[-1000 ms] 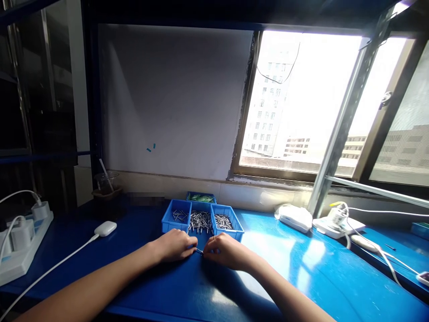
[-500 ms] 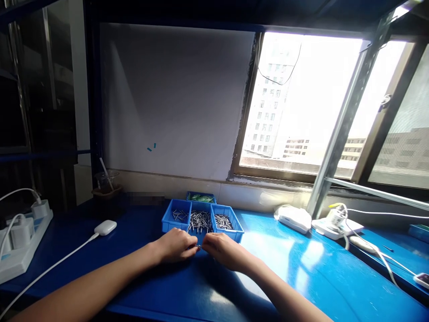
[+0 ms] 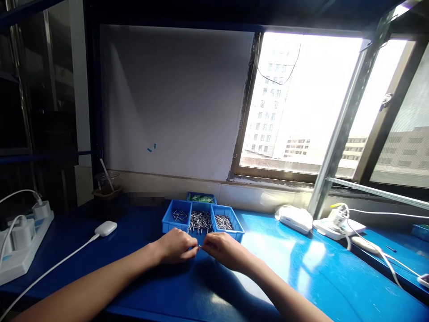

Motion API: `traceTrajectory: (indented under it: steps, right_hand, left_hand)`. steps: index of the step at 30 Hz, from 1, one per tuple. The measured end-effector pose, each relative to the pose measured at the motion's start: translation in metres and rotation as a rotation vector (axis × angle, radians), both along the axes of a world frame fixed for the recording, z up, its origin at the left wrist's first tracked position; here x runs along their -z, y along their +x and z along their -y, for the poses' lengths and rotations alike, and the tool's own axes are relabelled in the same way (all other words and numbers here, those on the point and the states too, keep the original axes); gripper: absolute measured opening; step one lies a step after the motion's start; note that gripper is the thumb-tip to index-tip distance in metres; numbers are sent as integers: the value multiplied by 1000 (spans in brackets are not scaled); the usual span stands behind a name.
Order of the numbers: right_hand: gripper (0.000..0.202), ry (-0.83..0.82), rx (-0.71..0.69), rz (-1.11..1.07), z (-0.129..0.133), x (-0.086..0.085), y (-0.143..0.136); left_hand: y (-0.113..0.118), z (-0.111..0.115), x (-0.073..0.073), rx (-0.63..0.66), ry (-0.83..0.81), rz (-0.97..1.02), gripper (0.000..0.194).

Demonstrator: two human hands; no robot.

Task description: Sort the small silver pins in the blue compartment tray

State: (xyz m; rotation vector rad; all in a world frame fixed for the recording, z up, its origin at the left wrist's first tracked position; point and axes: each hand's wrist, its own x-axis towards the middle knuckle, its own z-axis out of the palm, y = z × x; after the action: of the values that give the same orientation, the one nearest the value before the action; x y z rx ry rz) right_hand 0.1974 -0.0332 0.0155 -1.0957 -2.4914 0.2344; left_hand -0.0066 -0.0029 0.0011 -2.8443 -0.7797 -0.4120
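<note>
My left hand [image 3: 179, 246] and my right hand [image 3: 221, 248] meet in front of the bins, both closed in a pinch. Between their fingertips shows a small thin metal part [image 3: 200, 246], mostly covered by the fingers; its exact kind is too small to tell. Just beyond, the left blue bin [image 3: 165, 222] holds a few thin dark screw-like pieces [image 3: 180, 216]. A heap of shiny metal screw-like parts [image 3: 200, 220] lies in the middle. The right blue bin [image 3: 238, 228] contains many short metal pieces [image 3: 223, 222].
Behind stands a blue bin [image 3: 191, 195] with green contents. A white earbud-like case [image 3: 106, 228] on a cable and a power strip [image 3: 27, 250] lie left on the blue table [image 3: 161, 290]. A plastic cup [image 3: 107, 181] stands back left. Another power strip [image 3: 355, 227] is right, beside a metal post [image 3: 335, 143].
Hardly anything differs. Both hands keep the same place and pinch, with the small metal part between them; the view has shifted very slightly.
</note>
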Motion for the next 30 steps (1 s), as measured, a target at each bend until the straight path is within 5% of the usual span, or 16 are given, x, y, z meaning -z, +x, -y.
traceTrajectory:
  steps: [15,28,30]
  right_hand:
    - [22,93,26,69,-4,10,-5]
    - [22,34,-18,90,-3,8,0]
    - [23,6,-34,113,-4,7,2]
  left_hand:
    - [2,2,5,53,96,23,22]
    - [2,3,3,36,70,47,6]
    - [2,2,4,53,59,93,16]
